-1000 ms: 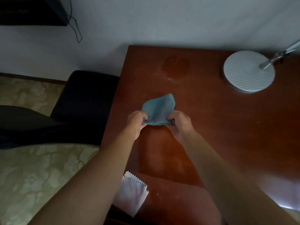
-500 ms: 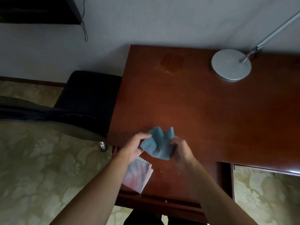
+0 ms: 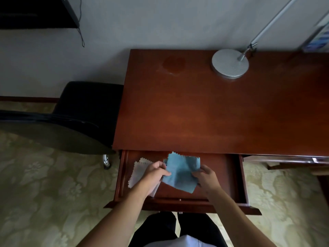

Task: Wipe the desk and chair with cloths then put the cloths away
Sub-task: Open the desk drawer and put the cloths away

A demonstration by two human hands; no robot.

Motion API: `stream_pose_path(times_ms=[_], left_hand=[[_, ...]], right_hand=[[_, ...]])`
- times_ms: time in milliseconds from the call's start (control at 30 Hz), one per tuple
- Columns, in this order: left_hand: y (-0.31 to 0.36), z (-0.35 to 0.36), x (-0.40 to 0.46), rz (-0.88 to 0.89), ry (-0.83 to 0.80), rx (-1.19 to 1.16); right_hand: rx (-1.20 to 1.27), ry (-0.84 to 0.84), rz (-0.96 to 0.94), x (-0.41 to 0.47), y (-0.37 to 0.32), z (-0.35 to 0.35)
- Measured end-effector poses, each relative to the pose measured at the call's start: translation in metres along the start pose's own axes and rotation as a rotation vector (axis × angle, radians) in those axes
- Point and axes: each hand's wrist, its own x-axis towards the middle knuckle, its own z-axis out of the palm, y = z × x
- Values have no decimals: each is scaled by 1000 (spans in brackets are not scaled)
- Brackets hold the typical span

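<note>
Your left hand (image 3: 154, 172) and right hand (image 3: 206, 177) each pinch a side of the blue cloth (image 3: 181, 171), spread over the open drawer (image 3: 231, 175), long axis slanting far-left to near-right. A white cloth (image 3: 138, 169) lies inside at left. Beyond, the desk (image 3: 213, 113) carries a lamp base (image 3: 229, 64). No writing is legible.

**A Dim Corner of a Carpeted Room**

The light was low. A pale, plain wall (image 3: 160, 22) ran along the back, with a dark wooden skirting board (image 3: 26, 99) at its foot. The floor (image 3: 44, 184) wore a pale green-beige carpet with a large floral pattern. High at the left hung a dark shelf or cabinet (image 3: 35, 13), a thin black cable (image 3: 81, 24) dangling beside it. A round silver lamp base (image 3: 230, 63) stood toward the back right, its slim metal arm (image 3: 270, 24) slanting up and away.
</note>
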Motion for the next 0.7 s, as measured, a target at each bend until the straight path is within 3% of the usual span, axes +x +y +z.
stream_pose_path(times_ms=[100, 167, 267, 533, 700], left_hand=[[-21, 0, -2, -7, 138, 480], [-34, -3, -8, 19, 136, 723], [-47, -5, -15, 51, 36, 854], [-64, -13, -21, 15, -126, 1059], [-70, -14, -24, 184, -126, 1281]], right_hand=[[-309, 86, 69, 7, 25, -10], [-571, 91, 68, 2, 36, -14], [-792, 10, 30, -8, 46, -14], [-995, -151, -53, -28, 60, -10], [-1280, -229, -175, -31, 61, -7]])
